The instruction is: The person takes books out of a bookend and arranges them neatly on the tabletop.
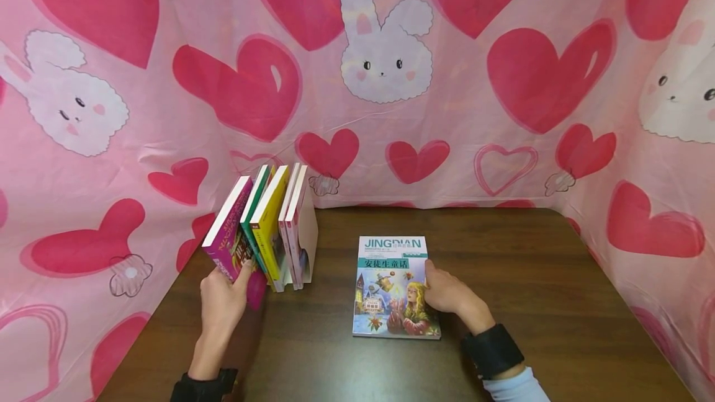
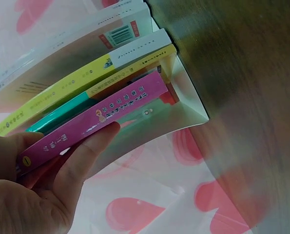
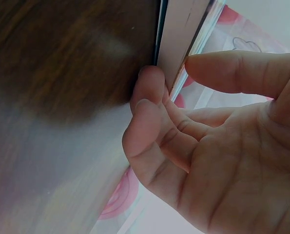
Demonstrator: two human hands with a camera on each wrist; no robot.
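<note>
At the left, my left hand (image 1: pixel 220 299) grips a magenta-spined book (image 1: pixel 226 234), which leans at the outer end of a row of upright books. In the left wrist view, thumb and fingers lie on either side of that book's spine (image 2: pixel 110 109). Beside it stand a green book (image 1: pixel 254 216), a yellow book (image 1: pixel 270 228) and thin pale pink books (image 1: pixel 290 231). A children's storybook (image 1: pixel 391 290) lies flat, cover up, in the middle of the table. My right hand (image 1: pixel 452 290) pinches its right edge, thumb on top and fingertips at the lower side.
A whitish book holder (image 1: pixel 309 253) borders the row on its right. The dark wooden table (image 1: pixel 519 265) extends right of the storybook. Pink cloth (image 1: pixel 463 172) with hearts and rabbits hangs behind the table and along both sides.
</note>
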